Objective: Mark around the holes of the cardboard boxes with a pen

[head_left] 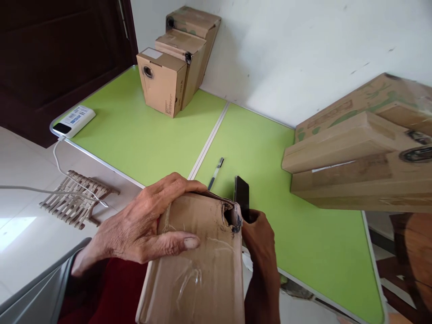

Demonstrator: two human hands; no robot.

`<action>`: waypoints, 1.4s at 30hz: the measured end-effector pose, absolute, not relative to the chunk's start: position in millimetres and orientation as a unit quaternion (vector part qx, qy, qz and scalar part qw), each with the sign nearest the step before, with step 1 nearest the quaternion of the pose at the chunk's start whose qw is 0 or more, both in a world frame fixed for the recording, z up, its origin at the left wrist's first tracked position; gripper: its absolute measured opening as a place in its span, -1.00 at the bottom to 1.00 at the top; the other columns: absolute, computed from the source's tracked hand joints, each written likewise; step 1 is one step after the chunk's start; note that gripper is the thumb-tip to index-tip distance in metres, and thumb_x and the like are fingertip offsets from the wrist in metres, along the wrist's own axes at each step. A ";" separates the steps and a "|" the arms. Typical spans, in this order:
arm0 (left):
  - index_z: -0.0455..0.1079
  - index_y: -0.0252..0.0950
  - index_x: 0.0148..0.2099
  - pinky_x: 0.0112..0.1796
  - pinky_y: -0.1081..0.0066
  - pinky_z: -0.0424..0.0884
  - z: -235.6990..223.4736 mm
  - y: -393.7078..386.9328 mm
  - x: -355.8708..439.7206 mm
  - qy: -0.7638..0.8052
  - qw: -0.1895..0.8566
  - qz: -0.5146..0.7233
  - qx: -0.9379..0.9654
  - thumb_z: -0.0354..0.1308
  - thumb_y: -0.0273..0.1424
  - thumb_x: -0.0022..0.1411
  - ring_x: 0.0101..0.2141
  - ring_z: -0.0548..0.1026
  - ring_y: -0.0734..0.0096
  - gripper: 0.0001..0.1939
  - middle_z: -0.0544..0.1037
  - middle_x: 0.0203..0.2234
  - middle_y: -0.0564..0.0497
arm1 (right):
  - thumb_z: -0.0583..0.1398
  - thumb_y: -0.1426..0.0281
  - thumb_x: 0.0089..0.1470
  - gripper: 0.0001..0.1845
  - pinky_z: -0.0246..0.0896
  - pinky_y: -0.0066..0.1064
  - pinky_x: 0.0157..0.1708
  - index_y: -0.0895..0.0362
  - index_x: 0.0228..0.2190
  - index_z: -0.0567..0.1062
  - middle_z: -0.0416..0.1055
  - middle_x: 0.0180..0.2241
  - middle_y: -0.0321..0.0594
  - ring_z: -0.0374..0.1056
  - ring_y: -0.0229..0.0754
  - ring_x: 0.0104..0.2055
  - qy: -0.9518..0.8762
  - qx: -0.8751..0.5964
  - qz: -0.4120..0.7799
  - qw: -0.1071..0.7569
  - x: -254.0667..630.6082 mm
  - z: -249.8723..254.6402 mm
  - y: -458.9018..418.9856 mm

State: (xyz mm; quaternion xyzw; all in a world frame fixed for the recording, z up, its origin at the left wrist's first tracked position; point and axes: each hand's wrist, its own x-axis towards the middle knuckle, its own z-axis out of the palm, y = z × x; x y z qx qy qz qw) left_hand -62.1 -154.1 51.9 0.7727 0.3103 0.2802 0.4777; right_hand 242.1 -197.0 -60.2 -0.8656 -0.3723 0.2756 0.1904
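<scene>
My left hand grips the near left edge of a brown cardboard box with clear tape across its top and a torn hole at its far right corner. The thumb lies flat on the top. My right hand is closed around a dark flat object that stands upright against the box's far right corner, beside the hole. The box rests at the near edge of a green folding table. A black pen lies on the table just beyond the box.
A stack of three similar cardboard boxes stands at the table's far corner by the white wall. More stacked boxes sit at the right. A white power bank with a cable lies on the left edge. A slatted wooden stool is on the floor.
</scene>
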 end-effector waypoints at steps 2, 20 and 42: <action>0.32 -0.24 0.47 0.15 0.20 0.46 51.8 -153.3 -61.9 0.306 0.476 0.282 0.775 0.30 0.02 0.49 0.15 0.56 0.09 -0.30 0.54 0.21 -0.14 | 0.26 -0.26 -0.07 -0.26 0.52 -0.01 -0.08 0.08 -0.11 0.45 0.61 -0.09 0.13 0.58 0.29 -0.03 -0.352 -0.852 0.316 0.224 251.4 -54.1 -206.4; 0.35 -0.26 0.46 0.14 0.24 0.45 51.0 -153.1 -60.3 0.309 0.458 0.296 0.780 0.25 0.00 0.52 0.14 0.57 0.12 -0.34 0.56 0.21 -0.13 | 0.54 -0.06 -0.21 -0.46 0.25 -0.26 -0.55 0.03 -0.34 0.57 0.58 -0.41 -0.22 0.38 -0.08 -0.50 -0.189 -0.692 0.564 0.408 239.9 -70.3 -227.4; 0.40 -0.18 0.43 0.18 0.07 0.52 53.0 -153.5 -58.0 0.314 0.466 0.305 0.768 0.23 -0.01 0.51 0.18 0.58 -0.08 -0.41 0.58 0.23 -0.18 | 0.64 0.15 -0.12 -0.42 0.66 -0.15 -0.49 -0.03 -0.03 0.75 0.74 -0.17 -0.01 0.69 0.15 -0.36 -0.161 -0.614 0.508 0.581 235.2 22.3 -264.2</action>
